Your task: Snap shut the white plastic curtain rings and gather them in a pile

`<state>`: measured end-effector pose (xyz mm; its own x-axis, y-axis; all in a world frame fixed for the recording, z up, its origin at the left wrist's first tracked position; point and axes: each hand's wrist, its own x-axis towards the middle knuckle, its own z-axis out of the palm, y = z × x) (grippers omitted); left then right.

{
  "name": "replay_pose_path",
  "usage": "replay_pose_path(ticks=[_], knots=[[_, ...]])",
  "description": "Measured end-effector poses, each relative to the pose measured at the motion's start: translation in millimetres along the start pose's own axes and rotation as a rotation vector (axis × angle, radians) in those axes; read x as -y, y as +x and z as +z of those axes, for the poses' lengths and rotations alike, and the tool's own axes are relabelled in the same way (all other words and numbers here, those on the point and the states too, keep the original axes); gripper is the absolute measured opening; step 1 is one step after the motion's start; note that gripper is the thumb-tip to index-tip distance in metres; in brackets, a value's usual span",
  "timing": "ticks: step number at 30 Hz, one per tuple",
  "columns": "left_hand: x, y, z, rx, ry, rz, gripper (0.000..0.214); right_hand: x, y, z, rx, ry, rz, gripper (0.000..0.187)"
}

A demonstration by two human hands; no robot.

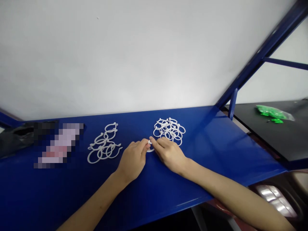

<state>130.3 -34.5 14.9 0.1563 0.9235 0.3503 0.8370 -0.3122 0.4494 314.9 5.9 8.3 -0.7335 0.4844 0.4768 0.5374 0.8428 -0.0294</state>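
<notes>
Left hand (132, 158) and right hand (169, 154) fingers (157, 145) pinch one white ring (150, 149) beside a ring pile (169, 130), open table (154, 189) nearer.

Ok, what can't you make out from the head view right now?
Head view:
white ring: mostly covered by the left hand and right hand; clasp state unclear.
object at left: pixelated, unidentifiable.
green pieces on the black table: too small to name.
</notes>
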Motion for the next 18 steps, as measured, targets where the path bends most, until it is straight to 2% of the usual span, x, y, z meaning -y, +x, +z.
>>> replay_pose_path(ticks=[6, 10, 14, 18], knots=[[3, -3, 5.4, 0.009, -0.001, 0.080, 0.029, 2, -4, -5, 0.010, -0.115, -0.113, 0.040], [4, 2, 2.8, 0.030, 0.068, 0.104, 0.033, -2, 0, -3, 0.010, -0.088, -0.098, 0.038], [18, 15, -15.0, 0.010, 0.150, 0.071, 0.036, -11, 10, -4, -0.049, -0.042, 0.029, 0.036], [59, 24, -37.6, -0.129, 0.359, -0.142, 0.042, -40, 12, -13, -0.082, -0.024, 0.287, 0.035]])
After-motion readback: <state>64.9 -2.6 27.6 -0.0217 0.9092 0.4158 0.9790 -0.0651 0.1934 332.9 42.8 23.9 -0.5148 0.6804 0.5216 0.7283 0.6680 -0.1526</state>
